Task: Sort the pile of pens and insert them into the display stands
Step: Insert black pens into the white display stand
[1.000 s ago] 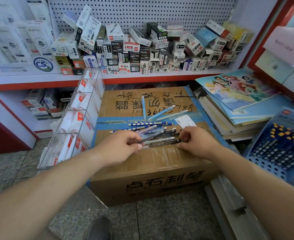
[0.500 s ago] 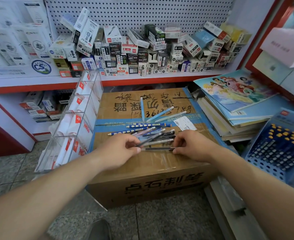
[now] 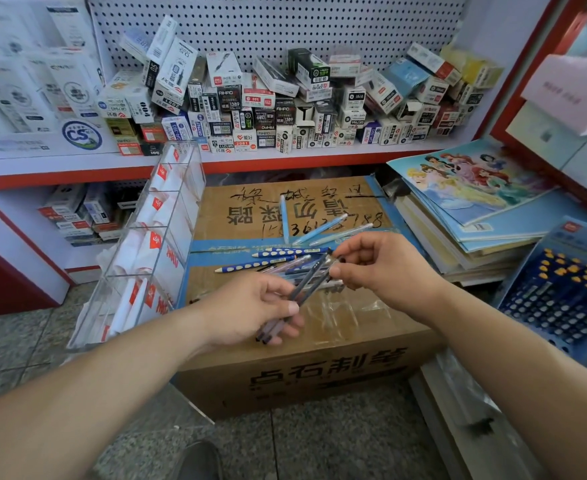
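The left hand [image 3: 250,306] grips the near ends of a bundle of slim dark grey plastic pens [image 3: 311,278], with the fingers curled under and the thumb on top. The right hand [image 3: 382,268] pinches the far ends of the same bundle between thumb and forefinger. The bundle slants from near left to far right, above the loose pile of mixed pens [image 3: 285,268] on the taped brown cardboard box [image 3: 285,375]. The pile includes 2 blue pens with white dots [image 3: 292,251] and, farther off, several pale blue pens [image 3: 319,226]. The pen count in the bundle cannot be read. The step in hand appears to be gathering 1 matching type. To do it well, check that every pen in the bundle is the same model, then square the ends with the right hand. Hold the bundle firmly in the left hand so that the right hand is free to insert pens singly. A clear acrylic tiered stand [image 3: 167,237] stands just left of the box, and a blue perforated plastic stand [image 3: 562,299] stands to the right. Which stand takes this type cannot be told.
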`<state>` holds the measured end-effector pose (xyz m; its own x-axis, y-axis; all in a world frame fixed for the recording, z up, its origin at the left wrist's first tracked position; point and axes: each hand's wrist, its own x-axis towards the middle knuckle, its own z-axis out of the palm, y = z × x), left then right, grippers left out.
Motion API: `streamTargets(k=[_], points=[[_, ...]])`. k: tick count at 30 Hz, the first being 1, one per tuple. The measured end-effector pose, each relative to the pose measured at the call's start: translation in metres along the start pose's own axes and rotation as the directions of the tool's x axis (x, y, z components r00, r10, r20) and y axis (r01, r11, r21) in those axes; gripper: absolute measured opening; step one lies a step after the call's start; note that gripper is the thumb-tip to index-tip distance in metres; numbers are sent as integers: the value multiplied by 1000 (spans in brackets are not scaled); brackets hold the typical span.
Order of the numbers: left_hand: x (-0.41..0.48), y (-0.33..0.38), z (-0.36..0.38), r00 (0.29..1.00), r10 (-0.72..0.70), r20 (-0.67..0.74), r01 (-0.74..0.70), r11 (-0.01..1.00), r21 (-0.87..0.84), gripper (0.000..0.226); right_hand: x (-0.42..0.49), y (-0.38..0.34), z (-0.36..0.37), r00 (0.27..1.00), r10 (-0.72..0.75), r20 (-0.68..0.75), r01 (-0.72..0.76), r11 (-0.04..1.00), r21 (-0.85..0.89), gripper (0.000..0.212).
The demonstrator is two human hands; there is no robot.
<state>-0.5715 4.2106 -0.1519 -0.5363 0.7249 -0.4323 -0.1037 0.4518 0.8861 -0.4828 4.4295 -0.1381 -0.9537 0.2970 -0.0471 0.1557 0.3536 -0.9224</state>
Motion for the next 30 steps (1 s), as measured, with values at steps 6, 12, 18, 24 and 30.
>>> streamTargets(k=[6,12,18,24,30], points=[[1,2,-7,999,-50,-8,50,999,13,15,9,13,-5,997,77,-10,-77,993,-88,20],[5,-3,-14,994,-82,-74,84,996,25,13,25,45,-18,989,127,-75,-148,854,-499,12],[6,1,-12,993,-67,-98,63,997,-39,16,31,50,-14,984,176,4,-143,814,-562,19],[6,-1,-11,988,-35,-147,29,999,-38,17,33,50,-12,988,156,8,-121,799,-589,9],[6,-1,-13,985,-18,-171,5,997,-73,22,22,27,-30,996,38,-75,-60,949,-311,2]])
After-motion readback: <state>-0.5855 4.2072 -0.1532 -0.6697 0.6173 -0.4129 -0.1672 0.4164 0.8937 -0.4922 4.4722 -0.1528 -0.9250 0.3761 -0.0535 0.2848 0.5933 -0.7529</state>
